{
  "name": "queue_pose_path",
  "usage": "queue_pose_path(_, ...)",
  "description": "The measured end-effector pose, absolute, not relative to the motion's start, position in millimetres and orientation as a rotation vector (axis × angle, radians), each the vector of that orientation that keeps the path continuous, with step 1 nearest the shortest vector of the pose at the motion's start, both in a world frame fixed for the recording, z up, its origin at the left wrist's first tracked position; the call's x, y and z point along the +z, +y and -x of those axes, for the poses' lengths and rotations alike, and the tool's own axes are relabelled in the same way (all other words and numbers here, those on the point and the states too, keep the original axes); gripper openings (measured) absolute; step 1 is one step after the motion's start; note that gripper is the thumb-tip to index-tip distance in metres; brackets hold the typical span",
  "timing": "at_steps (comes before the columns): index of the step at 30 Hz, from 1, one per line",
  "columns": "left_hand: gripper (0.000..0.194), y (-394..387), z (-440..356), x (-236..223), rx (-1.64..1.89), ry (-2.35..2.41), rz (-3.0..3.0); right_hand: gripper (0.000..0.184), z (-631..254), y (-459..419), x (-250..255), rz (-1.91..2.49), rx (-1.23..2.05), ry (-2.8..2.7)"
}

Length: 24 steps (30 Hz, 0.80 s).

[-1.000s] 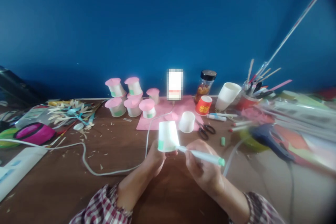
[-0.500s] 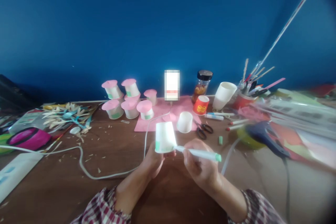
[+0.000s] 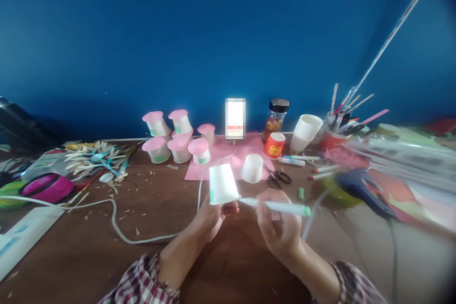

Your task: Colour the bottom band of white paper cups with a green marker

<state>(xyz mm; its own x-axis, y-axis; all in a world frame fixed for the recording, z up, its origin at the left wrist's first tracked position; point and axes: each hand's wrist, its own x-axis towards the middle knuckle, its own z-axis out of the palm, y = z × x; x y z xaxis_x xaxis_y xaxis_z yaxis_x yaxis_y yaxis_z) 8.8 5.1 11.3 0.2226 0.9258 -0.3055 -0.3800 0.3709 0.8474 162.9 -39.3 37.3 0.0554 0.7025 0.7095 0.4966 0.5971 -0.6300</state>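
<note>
Marker (image 3: 281,205) and white paper cup (image 3: 223,184) come together in the head view, both held in the air above the middle of the table (image 3: 149,204). The left hand (image 3: 213,218) is partly closed around the lower part of the cup, fingers curled beneath it. The cup stands wide end down, slightly tilted, with a green patch at its lower left. The right hand (image 3: 280,225) pinches the marker between thumb and fingers, its tip at the cup's lower right edge; whether the tip touches, I cannot tell.

Beyond the hands, a pink sheet (image 3: 221,152) lies toward the table's far edge, with a second white cup (image 3: 252,169) standing at its near side. Just right of that cup are dark-handled scissors (image 3: 280,178), and nearer the right hand lies a green cap (image 3: 301,194).

White cups with round pink tops (image 3: 179,154), some stacked, stand along the far edge left of centre. A red cup (image 3: 274,146) and a dark-lidded jar (image 3: 273,123) stand right of centre. A white cable (image 3: 117,225) winds toward the table's left side; the things heaped at the right are blurred.
</note>
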Motion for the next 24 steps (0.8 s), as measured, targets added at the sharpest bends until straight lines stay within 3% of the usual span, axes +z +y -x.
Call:
queue_pose_path(10, 0.013, 8.5, -11.9, 1.7, 1.1, 0.959, -0.702, 0.014, -163.6, -38.2, 34.9, 0.992, 0.101, -1.626)
queue_pose_path(24, 0.016, 9.1, -11.2, 2.3, 1.046, 0.943, -0.748, 0.006, -161.5, -37.8, 28.8, 1.062, 0.319, -1.547)
